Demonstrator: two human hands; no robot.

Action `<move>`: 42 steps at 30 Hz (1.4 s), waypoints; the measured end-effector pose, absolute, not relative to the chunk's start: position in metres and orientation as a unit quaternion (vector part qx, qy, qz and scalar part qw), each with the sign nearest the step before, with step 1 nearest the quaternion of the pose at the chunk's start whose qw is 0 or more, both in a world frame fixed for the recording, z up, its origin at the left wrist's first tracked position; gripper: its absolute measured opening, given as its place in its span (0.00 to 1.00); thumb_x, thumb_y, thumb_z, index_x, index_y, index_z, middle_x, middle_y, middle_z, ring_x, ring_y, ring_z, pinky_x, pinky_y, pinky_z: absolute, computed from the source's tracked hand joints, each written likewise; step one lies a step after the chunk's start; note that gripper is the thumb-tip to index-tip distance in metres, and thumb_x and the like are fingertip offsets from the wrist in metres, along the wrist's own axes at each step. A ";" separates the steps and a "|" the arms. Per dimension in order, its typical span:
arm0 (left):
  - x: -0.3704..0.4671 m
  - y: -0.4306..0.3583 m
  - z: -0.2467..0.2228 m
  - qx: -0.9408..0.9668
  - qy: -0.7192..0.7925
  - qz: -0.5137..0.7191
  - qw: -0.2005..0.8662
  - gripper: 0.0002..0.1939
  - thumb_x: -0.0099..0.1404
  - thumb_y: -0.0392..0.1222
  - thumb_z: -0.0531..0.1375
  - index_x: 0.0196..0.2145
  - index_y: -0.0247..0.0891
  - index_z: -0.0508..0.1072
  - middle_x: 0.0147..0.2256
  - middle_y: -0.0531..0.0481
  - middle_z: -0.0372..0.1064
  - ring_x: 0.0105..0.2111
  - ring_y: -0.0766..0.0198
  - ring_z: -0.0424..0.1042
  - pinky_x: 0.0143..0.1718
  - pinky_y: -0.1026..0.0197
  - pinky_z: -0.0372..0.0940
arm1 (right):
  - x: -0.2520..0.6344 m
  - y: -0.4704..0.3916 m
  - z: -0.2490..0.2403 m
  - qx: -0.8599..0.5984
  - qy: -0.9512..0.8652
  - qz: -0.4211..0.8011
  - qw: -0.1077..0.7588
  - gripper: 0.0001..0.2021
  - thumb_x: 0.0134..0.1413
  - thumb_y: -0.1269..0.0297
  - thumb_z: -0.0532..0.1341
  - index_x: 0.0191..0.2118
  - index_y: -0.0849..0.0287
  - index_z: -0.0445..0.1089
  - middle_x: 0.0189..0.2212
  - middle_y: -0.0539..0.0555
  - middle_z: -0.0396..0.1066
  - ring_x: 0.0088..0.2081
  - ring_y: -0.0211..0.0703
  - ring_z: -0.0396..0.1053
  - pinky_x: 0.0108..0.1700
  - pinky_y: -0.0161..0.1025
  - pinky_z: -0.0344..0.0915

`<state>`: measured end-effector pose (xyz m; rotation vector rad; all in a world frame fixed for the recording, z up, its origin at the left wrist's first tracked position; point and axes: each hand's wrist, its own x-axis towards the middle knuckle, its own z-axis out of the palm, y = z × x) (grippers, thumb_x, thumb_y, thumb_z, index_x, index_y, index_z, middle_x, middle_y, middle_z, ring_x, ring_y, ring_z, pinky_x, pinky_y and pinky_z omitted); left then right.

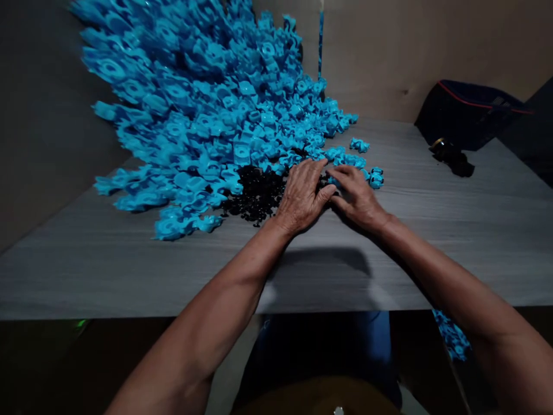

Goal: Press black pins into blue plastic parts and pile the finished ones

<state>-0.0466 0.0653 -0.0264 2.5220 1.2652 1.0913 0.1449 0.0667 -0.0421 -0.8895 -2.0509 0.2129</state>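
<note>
My left hand [301, 193] lies palm down over the right part of a pile of small black parts [259, 193], its fingers extended and slightly apart. Close beside it, my right hand [356, 193] curves its fingers around a light blue piece [334, 180], mostly hidden by the hand. The two thumbs nearly meet. Just right of my right hand's fingers sits a blue piece with black parts on it [376, 177]. Behind both hands rises a large heap of light blue plastic pieces [207, 109].
A dark pouch with red trim [470, 115] stands at the back right of the grey table [129, 271]. In front of it lie a dark crumpled item [460, 163] and a round gold-rimmed object [438, 144]. More blue pieces [453, 337] show below the table's front edge.
</note>
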 end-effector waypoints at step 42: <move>-0.014 0.071 0.036 0.687 0.464 0.530 0.176 0.11 0.63 0.41 0.63 0.45 0.40 0.76 0.43 0.47 0.76 0.46 0.57 0.74 0.53 0.52 0.68 | 0.196 0.058 -0.057 -0.472 -0.795 0.113 0.365 0.08 0.58 0.74 0.58 0.32 0.58 0.72 0.34 0.57 0.73 0.40 0.49 0.67 0.47 0.44 0.63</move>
